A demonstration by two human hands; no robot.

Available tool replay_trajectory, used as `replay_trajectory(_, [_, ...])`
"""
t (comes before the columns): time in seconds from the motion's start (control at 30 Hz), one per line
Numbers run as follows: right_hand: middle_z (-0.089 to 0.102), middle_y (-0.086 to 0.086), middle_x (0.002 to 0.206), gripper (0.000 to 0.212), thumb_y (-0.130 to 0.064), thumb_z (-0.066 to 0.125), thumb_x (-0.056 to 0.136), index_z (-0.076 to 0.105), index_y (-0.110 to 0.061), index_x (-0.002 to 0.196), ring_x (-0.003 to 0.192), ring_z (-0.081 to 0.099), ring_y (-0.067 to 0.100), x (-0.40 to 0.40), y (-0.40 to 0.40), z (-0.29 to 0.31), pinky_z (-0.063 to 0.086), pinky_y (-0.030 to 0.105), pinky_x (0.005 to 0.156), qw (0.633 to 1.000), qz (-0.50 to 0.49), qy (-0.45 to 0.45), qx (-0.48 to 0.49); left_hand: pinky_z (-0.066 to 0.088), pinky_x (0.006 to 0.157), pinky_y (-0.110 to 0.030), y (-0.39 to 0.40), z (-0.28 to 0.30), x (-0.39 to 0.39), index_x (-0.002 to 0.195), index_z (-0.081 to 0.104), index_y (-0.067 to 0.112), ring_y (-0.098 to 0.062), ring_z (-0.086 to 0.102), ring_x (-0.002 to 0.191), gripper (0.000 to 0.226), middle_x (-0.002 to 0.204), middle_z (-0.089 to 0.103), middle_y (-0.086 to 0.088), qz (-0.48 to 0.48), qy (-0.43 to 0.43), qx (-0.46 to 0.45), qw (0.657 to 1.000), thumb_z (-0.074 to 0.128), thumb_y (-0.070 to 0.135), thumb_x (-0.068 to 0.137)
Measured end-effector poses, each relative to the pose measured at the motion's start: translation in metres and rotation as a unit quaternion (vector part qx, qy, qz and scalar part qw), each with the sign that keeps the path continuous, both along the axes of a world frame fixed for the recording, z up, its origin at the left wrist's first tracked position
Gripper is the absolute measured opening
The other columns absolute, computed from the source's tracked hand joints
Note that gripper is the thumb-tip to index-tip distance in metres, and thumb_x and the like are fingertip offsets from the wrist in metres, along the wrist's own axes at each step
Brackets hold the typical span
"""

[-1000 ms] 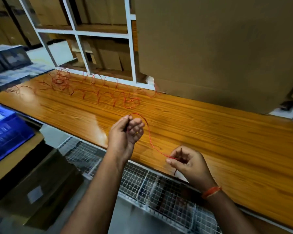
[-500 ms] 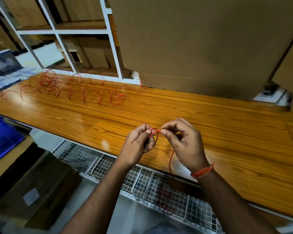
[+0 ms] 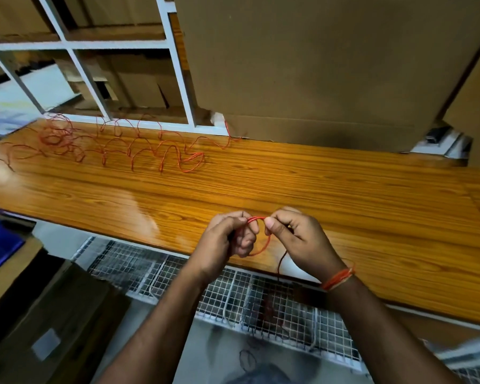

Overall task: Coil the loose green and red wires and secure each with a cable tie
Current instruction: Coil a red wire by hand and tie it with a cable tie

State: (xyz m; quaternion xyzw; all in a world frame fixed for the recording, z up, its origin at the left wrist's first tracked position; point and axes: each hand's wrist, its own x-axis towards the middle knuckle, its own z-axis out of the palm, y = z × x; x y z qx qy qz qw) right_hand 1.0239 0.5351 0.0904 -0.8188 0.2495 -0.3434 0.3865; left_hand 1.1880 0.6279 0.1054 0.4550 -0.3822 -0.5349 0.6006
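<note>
From the head view, both hands meet just above the near edge of the wooden counter point(image 3: 316, 195). The left hand point(image 3: 227, 239) has its grip closed on the red wire point(image 3: 265, 245), fingers curled round a small loop of it; the palm faces away, so how many turns sit inside cannot be made out. The right hand point(image 3: 297, 239) pinches the same loop at its top between thumb and forefinger, its other fingers folded and partly hidden behind the knuckles. A dark strand of the wire drops from under the right hand toward the wire-mesh tray point(image 3: 139, 267) below the counter edge, where it is lost against the grid. An orange thread band point(image 3: 340, 278) circles the right wrist.

The rest of the red wire lies loose in tangled bends far back on the left of the counter, blurred and cut off at the left border. Cardboard boxes point(image 3: 316, 65) and a white shelf frame point(image 3: 175, 65) stand behind.
</note>
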Motion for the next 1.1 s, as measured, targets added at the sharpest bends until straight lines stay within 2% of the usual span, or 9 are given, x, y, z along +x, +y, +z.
replay_trajectory(0.2, [0.056, -0.005, 0.079, 0.027, -0.027, 0.054, 0.103, 0.063, -0.014, 0.082, 0.080, 0.056, 0.007, 0.025, 0.014, 0.001, 0.042, 0.024, 0.071, 0.998, -0.008, 0.032, -0.062, 0.024, 0.043, -0.018, 0.009, 0.000, 0.026, 0.076, 0.066, 0.005, -0.007, 0.032, 0.043, 0.028, 0.052, 0.041, -0.001, -0.100, 0.127, 0.040, 0.986, 0.051, 0.021, 0.093])
replay_trajectory(0.37, [0.061, -0.005, 0.080, 0.019, -0.025, 0.055, 0.105, 0.062, -0.012, 0.093, 0.077, 0.058, 0.008, 0.033, 0.045, -0.023, 0.046, 0.027, 0.072, 0.989, -0.002, -0.040, 0.140, 0.018, 0.040, -0.015, 0.011, -0.003, 0.047, 0.079, 0.063, 0.013, 0.001, 0.023, 0.041, 0.025, 0.052, 0.039, 0.011, -0.159, 0.284, 0.030, 0.945, 0.047, 0.022, 0.095])
replay_trajectory(0.6, [0.065, -0.002, 0.088, 0.022, -0.028, 0.061, 0.102, 0.072, -0.011, 0.093, 0.081, 0.060, 0.012, 0.015, 0.077, -0.067, 0.046, 0.030, 0.070, 0.940, -0.052, 0.323, 0.096, 0.021, 0.037, -0.015, 0.017, 0.003, 0.058, 0.075, 0.060, 0.014, 0.002, 0.028, 0.038, 0.017, 0.049, 0.036, 0.013, -0.172, 0.251, 0.008, 0.953, 0.053, 0.022, 0.088])
replay_trajectory(0.73, [0.067, -0.011, 0.085, 0.021, -0.026, 0.059, 0.104, 0.076, -0.017, 0.095, 0.081, 0.062, 0.000, 0.013, 0.080, -0.030, 0.045, 0.015, 0.070, 0.971, -0.219, 0.086, 0.050, 0.022, 0.036, -0.014, 0.027, 0.011, 0.044, 0.077, 0.054, 0.012, 0.001, 0.028, 0.038, 0.022, 0.050, 0.034, 0.011, -0.162, 0.203, -0.005, 0.966, 0.041, 0.017, 0.094])
replay_trajectory(0.8, [0.073, 0.000, 0.088, 0.023, -0.023, 0.057, 0.104, 0.076, -0.012, 0.097, 0.085, 0.071, 0.015, 0.002, 0.087, -0.016, 0.057, 0.025, 0.077, 0.979, -0.154, -0.043, 0.124, 0.019, 0.036, -0.015, 0.034, 0.015, 0.036, 0.076, 0.053, 0.012, 0.001, 0.028, 0.037, 0.024, 0.049, 0.034, 0.010, -0.153, 0.198, -0.016, 0.968, 0.039, 0.016, 0.095])
replay_trajectory(0.87, [0.077, 0.011, 0.094, 0.025, -0.021, 0.056, 0.105, 0.073, -0.004, 0.097, 0.090, 0.074, 0.024, -0.018, 0.097, -0.014, 0.060, 0.033, 0.083, 0.960, 0.021, 0.067, 0.271, 0.015, 0.037, -0.016, 0.043, 0.017, 0.025, 0.072, 0.054, 0.014, 0.000, 0.028, 0.037, 0.025, 0.048, 0.034, 0.010, -0.148, 0.192, -0.014, 0.970, 0.040, 0.016, 0.093])
replay_trajectory(0.93, [0.076, 0.015, 0.099, 0.027, -0.024, 0.058, 0.104, 0.072, -0.002, 0.099, 0.092, 0.073, 0.024, -0.042, 0.097, -0.033, 0.059, 0.036, 0.085, 0.901, 0.097, 0.338, 0.254, 0.013, 0.039, -0.016, 0.053, 0.014, 0.008, 0.069, 0.054, 0.016, 0.000, 0.026, 0.036, 0.028, 0.046, 0.034, 0.011, -0.147, 0.175, 0.003, 0.973, 0.039, 0.016, 0.092])
replay_trajectory(1.0, [0.068, 0.006, 0.107, 0.025, -0.028, 0.058, 0.103, 0.072, -0.008, 0.104, 0.094, 0.064, 0.018, -0.058, 0.090, -0.060, 0.051, 0.030, 0.079, 0.886, -0.066, 0.447, 0.103, 0.012, 0.040, -0.016, 0.063, 0.009, -0.015, 0.066, 0.054, 0.017, 0.000, 0.025, 0.036, 0.029, 0.045, 0.033, 0.010, -0.140, 0.163, 0.019, 0.976, 0.040, 0.016, 0.090])
replay_trajectory(1.1, [0.043, -0.002, 0.115, 0.024, -0.032, 0.054, 0.105, 0.070, -0.015, 0.099, 0.100, 0.052, 0.019, -0.059, 0.108, -0.073, 0.049, 0.034, 0.090, 0.894, -0.254, 0.368, 0.025, 0.013, 0.039, -0.015, 0.077, 0.005, -0.045, 0.065, 0.053, 0.017, 0.000, 0.026, 0.036, 0.027, 0.045, 0.034, 0.010, -0.125, 0.181, 0.016, 0.975, 0.040, 0.015, 0.089])
